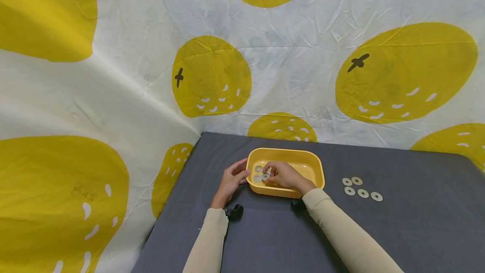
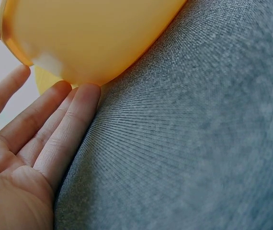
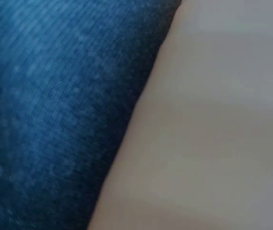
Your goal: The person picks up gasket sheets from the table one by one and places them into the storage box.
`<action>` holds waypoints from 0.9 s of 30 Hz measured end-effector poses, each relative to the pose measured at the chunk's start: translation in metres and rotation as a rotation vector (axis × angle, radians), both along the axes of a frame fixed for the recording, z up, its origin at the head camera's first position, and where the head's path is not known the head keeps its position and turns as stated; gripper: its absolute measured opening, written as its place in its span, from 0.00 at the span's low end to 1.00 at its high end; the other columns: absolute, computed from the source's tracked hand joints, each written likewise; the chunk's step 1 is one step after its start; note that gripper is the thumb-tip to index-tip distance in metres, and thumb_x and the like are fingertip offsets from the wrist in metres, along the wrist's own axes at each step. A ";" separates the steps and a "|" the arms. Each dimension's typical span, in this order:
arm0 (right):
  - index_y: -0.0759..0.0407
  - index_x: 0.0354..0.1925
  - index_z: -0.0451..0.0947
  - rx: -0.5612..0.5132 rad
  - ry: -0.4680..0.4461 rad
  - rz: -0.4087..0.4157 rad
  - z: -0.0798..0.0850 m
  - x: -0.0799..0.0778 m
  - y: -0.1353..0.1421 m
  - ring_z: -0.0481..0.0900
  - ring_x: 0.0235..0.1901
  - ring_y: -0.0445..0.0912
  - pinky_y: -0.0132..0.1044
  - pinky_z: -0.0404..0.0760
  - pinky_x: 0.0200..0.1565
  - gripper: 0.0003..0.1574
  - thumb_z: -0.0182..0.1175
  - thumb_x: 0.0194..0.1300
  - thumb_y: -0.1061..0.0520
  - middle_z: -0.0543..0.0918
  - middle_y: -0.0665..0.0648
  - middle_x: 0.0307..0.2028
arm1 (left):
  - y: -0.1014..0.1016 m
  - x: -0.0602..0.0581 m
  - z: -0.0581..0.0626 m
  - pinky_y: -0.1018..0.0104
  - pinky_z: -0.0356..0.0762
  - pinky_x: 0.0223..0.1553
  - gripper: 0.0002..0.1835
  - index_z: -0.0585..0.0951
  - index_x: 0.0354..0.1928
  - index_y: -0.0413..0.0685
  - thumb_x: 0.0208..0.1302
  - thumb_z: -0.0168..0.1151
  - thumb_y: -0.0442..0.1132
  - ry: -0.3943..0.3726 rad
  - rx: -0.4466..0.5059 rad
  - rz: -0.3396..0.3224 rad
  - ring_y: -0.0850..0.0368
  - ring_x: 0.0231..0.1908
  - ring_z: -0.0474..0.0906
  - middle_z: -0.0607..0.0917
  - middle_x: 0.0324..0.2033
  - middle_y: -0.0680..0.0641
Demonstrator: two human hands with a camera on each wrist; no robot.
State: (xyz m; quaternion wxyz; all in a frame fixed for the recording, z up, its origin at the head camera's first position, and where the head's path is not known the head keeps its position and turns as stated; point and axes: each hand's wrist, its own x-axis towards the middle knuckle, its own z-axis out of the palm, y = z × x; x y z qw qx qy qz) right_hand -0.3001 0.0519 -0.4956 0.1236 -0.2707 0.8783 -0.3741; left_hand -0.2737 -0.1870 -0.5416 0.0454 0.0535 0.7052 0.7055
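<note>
A yellow plastic basin sits on the dark cloth, with several flat metal washers at the left end of its floor. My left hand holds that end, thumb at the rim and fingers against the outer wall. The left wrist view shows those fingers nearly straight, their tips at the basin's wall. Inside the basin, my right hand reaches down to the washers, thumb and fingertips pinching a washer. Its fingers partly cover the washers beneath.
Several more washers lie loose on the dark tablecloth, right of the basin. Behind and to the left hangs a white curtain with large yellow fruit prints. The right wrist view holds only a blurred pale surface beside dark cloth.
</note>
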 end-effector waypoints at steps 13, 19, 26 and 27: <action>0.61 0.47 0.83 0.023 0.012 0.028 -0.005 -0.003 0.001 0.72 0.24 0.43 0.34 0.72 0.30 0.14 0.72 0.62 0.62 0.80 0.55 0.26 | 0.000 0.000 0.001 0.61 0.88 0.49 0.27 0.75 0.71 0.56 0.71 0.66 0.40 -0.004 -0.001 -0.002 0.39 0.60 0.81 0.80 0.63 0.36; 0.61 0.46 0.83 0.041 0.032 0.018 -0.005 -0.003 0.001 0.72 0.25 0.43 0.34 0.73 0.32 0.13 0.72 0.63 0.62 0.80 0.55 0.27 | 0.000 -0.001 0.000 0.61 0.87 0.49 0.28 0.75 0.71 0.55 0.71 0.66 0.41 -0.008 0.000 0.000 0.38 0.61 0.80 0.80 0.63 0.36; 0.59 0.45 0.83 0.050 0.049 -0.021 -0.003 -0.001 0.002 0.72 0.24 0.43 0.34 0.71 0.29 0.10 0.70 0.65 0.61 0.80 0.54 0.25 | 0.000 -0.001 -0.001 0.60 0.88 0.49 0.27 0.75 0.71 0.57 0.71 0.66 0.40 -0.003 -0.004 0.007 0.42 0.59 0.82 0.81 0.62 0.37; 0.58 0.44 0.83 0.052 0.056 -0.032 -0.003 0.000 0.002 0.72 0.24 0.43 0.35 0.71 0.29 0.09 0.70 0.65 0.60 0.80 0.54 0.26 | 0.000 0.000 -0.001 0.60 0.88 0.49 0.27 0.75 0.71 0.57 0.71 0.66 0.40 -0.001 -0.003 0.008 0.43 0.59 0.82 0.81 0.62 0.37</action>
